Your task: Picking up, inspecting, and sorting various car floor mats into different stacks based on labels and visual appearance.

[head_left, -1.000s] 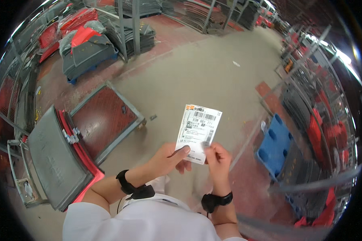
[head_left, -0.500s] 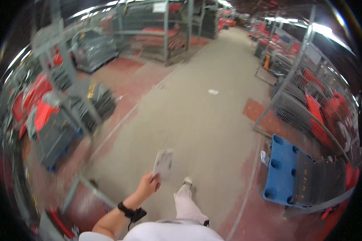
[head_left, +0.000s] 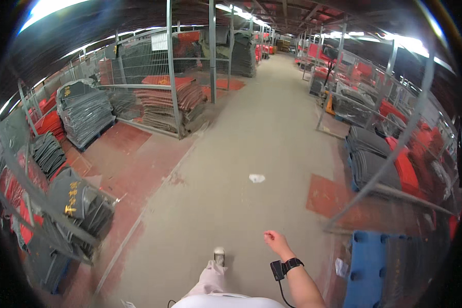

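Note:
My right hand point(head_left: 276, 242) swings out in front of my body above the grey walkway point(head_left: 226, 154). Its fingers are curled in, and nothing shows in them. A black device on a strap point(head_left: 287, 267) sits on that wrist, with a cable running down from it. My left hand is out of view. At the bottom edge, left of my body, a small piece of something white point(head_left: 128, 304) shows, too little to identify. One foot point(head_left: 219, 255) in a light shoe is forward on the floor.
A white scrap point(head_left: 256, 178) lies on the walkway ahead. To the left stand stacked grey mats point(head_left: 84, 110), red mats point(head_left: 167, 95) and a metal post point(head_left: 172, 66). On the right are mesh fencing point(head_left: 395, 149), dark mats point(head_left: 372, 164) and a blue pallet point(head_left: 364, 272).
I have moved forward along the walkway, and the floor scrap is nearer. My left hand, which held a flat whitish sheet or card, has left the view. My right hand has come in.

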`<action>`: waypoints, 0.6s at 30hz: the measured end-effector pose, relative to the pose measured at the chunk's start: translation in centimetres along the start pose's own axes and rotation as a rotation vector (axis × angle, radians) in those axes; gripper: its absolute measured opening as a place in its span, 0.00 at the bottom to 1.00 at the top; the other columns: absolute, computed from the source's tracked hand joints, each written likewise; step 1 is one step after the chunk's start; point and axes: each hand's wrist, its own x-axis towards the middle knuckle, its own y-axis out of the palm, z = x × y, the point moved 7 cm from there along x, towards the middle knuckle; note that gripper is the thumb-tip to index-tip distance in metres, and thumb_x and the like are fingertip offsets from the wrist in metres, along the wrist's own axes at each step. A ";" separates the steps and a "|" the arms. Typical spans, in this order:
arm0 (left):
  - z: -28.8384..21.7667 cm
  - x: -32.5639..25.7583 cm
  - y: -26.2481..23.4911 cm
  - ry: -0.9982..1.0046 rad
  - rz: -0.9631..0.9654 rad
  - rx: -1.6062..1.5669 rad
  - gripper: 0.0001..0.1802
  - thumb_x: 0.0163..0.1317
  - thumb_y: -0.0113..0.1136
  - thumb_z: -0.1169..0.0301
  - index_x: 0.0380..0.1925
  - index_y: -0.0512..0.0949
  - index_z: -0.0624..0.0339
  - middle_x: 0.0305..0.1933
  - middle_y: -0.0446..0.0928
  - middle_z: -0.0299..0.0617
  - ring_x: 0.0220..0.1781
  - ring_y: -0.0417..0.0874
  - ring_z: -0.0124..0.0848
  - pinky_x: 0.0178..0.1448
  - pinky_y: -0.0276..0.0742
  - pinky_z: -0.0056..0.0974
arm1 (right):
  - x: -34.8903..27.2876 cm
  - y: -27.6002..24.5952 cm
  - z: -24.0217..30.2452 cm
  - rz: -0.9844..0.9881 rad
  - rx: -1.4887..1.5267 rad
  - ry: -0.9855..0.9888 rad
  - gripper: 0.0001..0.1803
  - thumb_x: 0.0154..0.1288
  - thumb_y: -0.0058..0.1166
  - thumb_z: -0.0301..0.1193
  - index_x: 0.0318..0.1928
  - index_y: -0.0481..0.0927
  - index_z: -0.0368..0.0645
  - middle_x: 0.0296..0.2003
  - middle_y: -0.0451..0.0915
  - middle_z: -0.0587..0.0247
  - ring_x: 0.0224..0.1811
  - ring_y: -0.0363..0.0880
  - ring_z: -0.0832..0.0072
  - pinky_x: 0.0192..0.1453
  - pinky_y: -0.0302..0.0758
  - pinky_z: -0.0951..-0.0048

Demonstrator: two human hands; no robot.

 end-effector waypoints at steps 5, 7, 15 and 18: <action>-23.3 14.9 -24.2 0.268 -0.313 -0.009 0.13 0.54 0.45 0.66 0.36 0.77 0.55 0.38 0.77 0.46 0.42 0.78 0.43 0.44 0.74 0.44 | 10.0 -0.8 -15.5 0.010 -0.175 0.426 0.16 0.54 0.48 0.40 0.31 0.75 0.38 0.22 0.76 0.53 0.27 0.76 0.61 0.32 0.71 0.64; -38.2 17.4 -39.2 0.474 -0.512 0.089 0.13 0.55 0.44 0.67 0.36 0.76 0.55 0.34 0.77 0.49 0.39 0.78 0.45 0.41 0.74 0.45 | 7.2 0.1 -26.1 0.537 -0.287 0.857 0.19 0.55 0.46 0.42 0.31 0.77 0.38 0.33 0.77 0.50 0.38 0.75 0.59 0.42 0.70 0.62; -79.7 10.9 -85.6 0.886 -0.523 -0.497 0.17 0.57 0.46 0.60 0.37 0.73 0.62 0.37 0.74 0.57 0.42 0.73 0.53 0.44 0.69 0.49 | 24.1 -9.8 -28.3 0.393 -0.303 1.077 0.16 0.57 0.42 0.38 0.39 0.75 0.41 0.37 0.76 0.54 0.38 0.74 0.67 0.39 0.71 0.65; -82.3 18.8 -90.8 0.775 -0.522 -0.435 0.17 0.57 0.44 0.60 0.35 0.74 0.62 0.36 0.75 0.57 0.42 0.73 0.53 0.44 0.69 0.49 | 41.4 -12.2 -31.2 0.359 -0.349 1.029 0.15 0.56 0.44 0.37 0.37 0.75 0.39 0.33 0.76 0.53 0.34 0.75 0.68 0.35 0.71 0.65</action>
